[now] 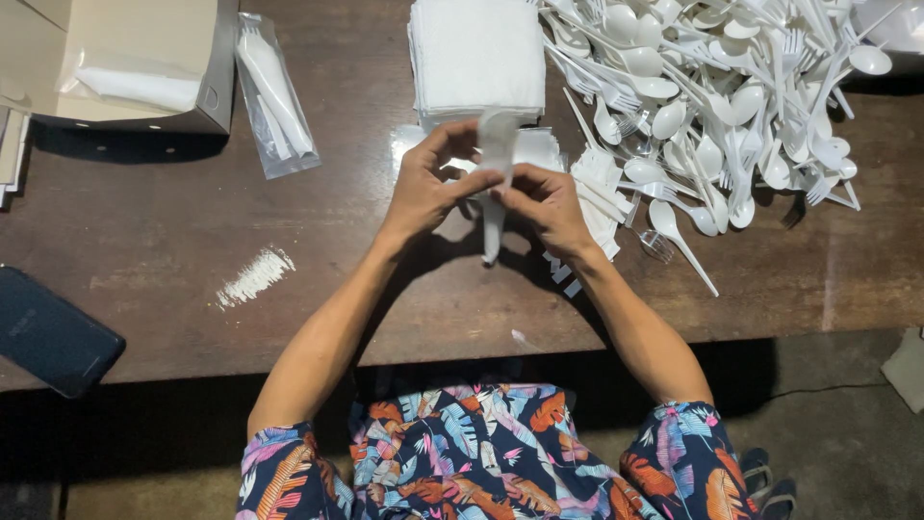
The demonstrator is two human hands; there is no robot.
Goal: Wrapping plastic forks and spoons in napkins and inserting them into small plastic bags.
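Both hands met over a dark wooden surface [173, 241], closed around one white bundle: the left hand [423, 188] pinched a strip of white napkin [499, 135] at its top while the right hand [551, 200] gripped it from the other side. A white plastic utensil [492, 236] hung below the fingers, its upper end hidden inside the wrap, so its kind could not be made out.

Just beyond the hands sat a square stack of white napkins [476, 53], its far edge cut off by the frame. Beyond and to the right of the right hand sprawled a loose heap of white plastic spoons and forks [712, 87], also clipped at the top. Between that heap and the right hand lay a small pile of narrow white pieces [599, 188], partly covered by the hand and hard to identify.

Far to the left of the left hand stood an open cardboard box [135, 58] holding a clear-wrapped white packet [135, 85]; its contents were otherwise out of sight. Beside the box lay a clear plastic sleeve [274, 96] with white cutlery inside. A dark phone [53, 332] rested near the surface's front left edge, and a smear of white powder [255, 274] marked the wood to the left of the left forearm.

Bare wood lay open between the hands and the front edge, where the forearms crossed it.
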